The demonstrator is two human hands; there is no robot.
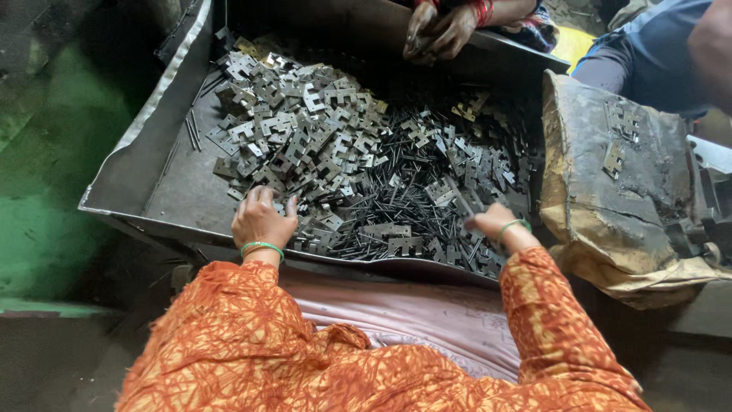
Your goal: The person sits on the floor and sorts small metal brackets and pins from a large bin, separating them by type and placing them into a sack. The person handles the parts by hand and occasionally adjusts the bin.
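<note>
Left hand spread flat on hinge plates in tray; right hand fingertips buried among pins, grip unclear.

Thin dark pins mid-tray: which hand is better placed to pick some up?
Probably the right hand: its fingers already rest in the dark pins. The left hand lies on flat hinge plates.

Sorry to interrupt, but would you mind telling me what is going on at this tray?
A person in orange sleeves has both hands in a big metal tray heaped with hinge plates and thin pins. The left hand rests on the plates at the near edge; the right hand picks among plates and pins. Another person's hands work at the far rim.
</note>
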